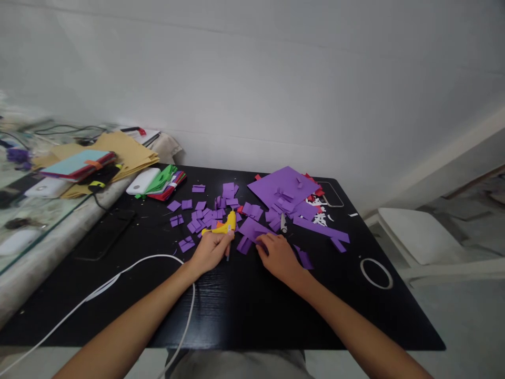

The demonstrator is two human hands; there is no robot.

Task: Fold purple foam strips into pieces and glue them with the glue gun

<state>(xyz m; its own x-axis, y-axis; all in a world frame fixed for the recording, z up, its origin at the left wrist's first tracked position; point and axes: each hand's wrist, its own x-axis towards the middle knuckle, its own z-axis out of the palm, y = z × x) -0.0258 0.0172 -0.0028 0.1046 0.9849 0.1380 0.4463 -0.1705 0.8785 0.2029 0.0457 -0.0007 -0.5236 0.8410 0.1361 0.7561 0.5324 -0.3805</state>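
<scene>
My left hand (212, 251) is closed around the handle of a yellow hot glue gun (225, 226), whose nozzle points away from me. A white cord runs from near that hand across the left of the table. My right hand (279, 255) has its fingers bent together at the edge of a purple paper piece (249, 229), gripping it; the fingertips are partly hidden. Many small purple cut pieces (196, 225) lie around the glue gun, some of them folded or joined. Just beyond my right hand lies a small grey cutting tool (283, 223).
A large purple sheet (276, 185), a purple strip (321, 229), and red and white scraps (320, 218) lie at the back right. Green and red bundles (163, 181) and a phone (104, 234) are leftward. A white ring (376, 273) lies right. A white chair (422, 237) stands beside the black table (244, 310).
</scene>
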